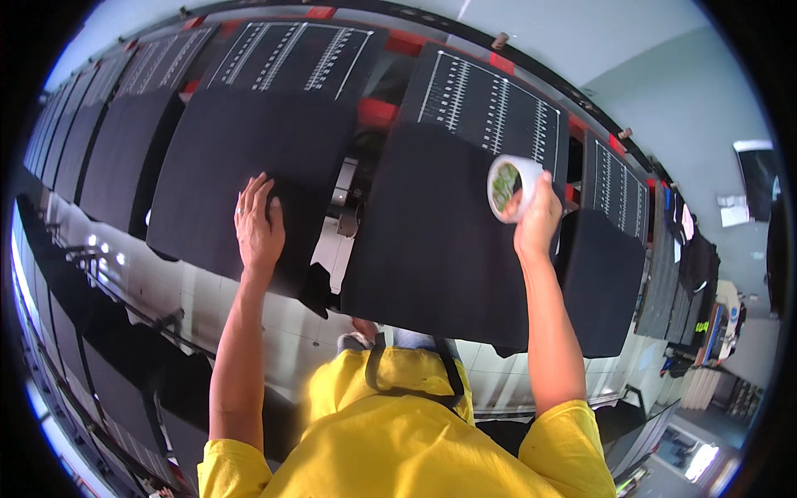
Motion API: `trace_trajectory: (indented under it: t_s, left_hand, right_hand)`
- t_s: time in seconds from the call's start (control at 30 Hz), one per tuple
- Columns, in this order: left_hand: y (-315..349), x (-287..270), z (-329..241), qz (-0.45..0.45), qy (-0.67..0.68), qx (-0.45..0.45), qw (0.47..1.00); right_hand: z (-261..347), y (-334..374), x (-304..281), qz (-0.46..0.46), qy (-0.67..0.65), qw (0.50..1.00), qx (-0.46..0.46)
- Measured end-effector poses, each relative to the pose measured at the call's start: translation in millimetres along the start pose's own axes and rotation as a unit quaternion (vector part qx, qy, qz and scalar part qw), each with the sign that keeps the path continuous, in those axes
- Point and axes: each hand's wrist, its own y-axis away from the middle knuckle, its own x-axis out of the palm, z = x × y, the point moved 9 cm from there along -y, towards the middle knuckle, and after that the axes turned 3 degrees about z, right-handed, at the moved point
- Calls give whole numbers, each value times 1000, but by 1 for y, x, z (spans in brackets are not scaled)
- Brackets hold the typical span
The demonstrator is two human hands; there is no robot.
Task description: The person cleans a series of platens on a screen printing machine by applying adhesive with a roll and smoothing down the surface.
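My left hand (260,224) lies on black cloth (241,158) drawn over a board, its fingers stretched out and holding nothing. In my right hand (538,217) is a wide, whitish roll that looks like tape (529,170). Green patterning shows inside its hollow core, and some of my fingers reach into the opening. The roll is tilted above a second board, also covered with black cloth (440,241). At the far end of this board (477,91), white ruled marks show beyond the cloth.
More cloth-covered boards stand in a row to the left (124,166) and right (610,266). A metal bracket (344,183) sits in the gap between the two nearest boards. Behind them runs a dark rail (573,98) with red pieces. Dark garments (700,266) hang at the far right.
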Motion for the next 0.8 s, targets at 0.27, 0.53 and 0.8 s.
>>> trace_trajectory:
  t_s: [0.27,0.53,0.8]
  left_hand:
    - [5,11,-14,13,-25,41,999]
    - [127,92,-263,284,-11,372,884]
    - [37,49,-77,56,-210,131,967]
  right_hand:
    - [16,95,-116,-165,-54,985,15]
    - [-4,148,-155,-216,-83,972,33]
    - [-15,168,-170,-129,-12,991,39]
